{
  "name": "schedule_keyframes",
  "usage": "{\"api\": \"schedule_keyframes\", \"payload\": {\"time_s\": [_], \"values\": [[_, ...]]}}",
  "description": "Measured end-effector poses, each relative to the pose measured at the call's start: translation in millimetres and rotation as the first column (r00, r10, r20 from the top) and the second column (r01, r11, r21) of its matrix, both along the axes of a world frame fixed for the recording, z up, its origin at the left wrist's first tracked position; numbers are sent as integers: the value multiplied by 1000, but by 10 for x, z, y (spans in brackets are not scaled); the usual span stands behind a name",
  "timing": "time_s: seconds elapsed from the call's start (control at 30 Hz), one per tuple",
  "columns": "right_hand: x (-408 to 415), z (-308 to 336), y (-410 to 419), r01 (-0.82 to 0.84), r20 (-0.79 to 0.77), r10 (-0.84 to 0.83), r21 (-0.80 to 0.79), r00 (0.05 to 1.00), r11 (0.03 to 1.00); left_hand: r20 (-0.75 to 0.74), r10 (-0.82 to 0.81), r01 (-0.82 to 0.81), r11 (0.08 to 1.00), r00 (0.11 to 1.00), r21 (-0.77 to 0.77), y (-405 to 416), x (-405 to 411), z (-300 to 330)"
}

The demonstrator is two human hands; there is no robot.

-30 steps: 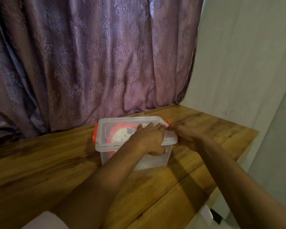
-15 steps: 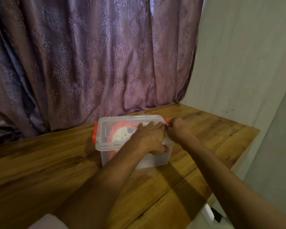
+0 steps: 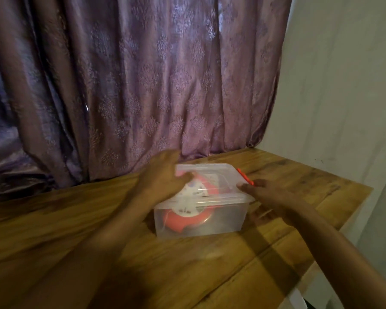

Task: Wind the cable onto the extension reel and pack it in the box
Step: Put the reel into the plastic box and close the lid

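so: one clear box [image 3: 201, 221] on the wooden table [image 3: 54, 230], lid [image 3: 210, 175] on top. one orange-and-white reel [image 3: 187, 210] sits inside, visible through the front wall and the lid; can't make out the cable on it. two hands in frame. left hand [image 3: 163, 177] is on the box's far-left corner, fingers curled down over the lid edge, pressing or gripping there; it's motion-blurred and covers that corner, so can't tell the exact hold. right hand [image 3: 265, 195] is at the box's right side, fingers loosely bent, fingertips touching the lid rim just below the orange latch [image 3: 245, 176]; not wrapped around anything that i can see. only one latch visible, on the right edge, standing out from the lid at an angle. the left side of the box is hidden by the left hand. one purple patterned curtain [image 3: 132, 85] behind the table, plain wall [image 3: 343, 85] on the right.
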State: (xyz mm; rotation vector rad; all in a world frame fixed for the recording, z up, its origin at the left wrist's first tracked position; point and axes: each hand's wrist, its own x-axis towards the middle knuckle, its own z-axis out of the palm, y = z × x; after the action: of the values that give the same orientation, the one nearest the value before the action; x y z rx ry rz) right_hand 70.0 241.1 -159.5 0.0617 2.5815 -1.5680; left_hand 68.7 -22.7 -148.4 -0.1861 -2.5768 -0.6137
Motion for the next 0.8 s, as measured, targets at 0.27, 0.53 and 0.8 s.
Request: {"api": "schedule_keyframes", "payload": {"time_s": [0.27,0.53,0.8], "values": [[-94,-120,-30,-47,43,61,-267,997,963,148,36,-136,641,988,755,-398,417,-577],[-723,125,-705,-2,-42,-17,-417,999,909,50,164,-131,539,985,832,-543,66,-425],[-1536,98,-1294,-14,-73,-25,-491,997,871,62,299,-215,515,952,830,-863,-500,-337]]}}
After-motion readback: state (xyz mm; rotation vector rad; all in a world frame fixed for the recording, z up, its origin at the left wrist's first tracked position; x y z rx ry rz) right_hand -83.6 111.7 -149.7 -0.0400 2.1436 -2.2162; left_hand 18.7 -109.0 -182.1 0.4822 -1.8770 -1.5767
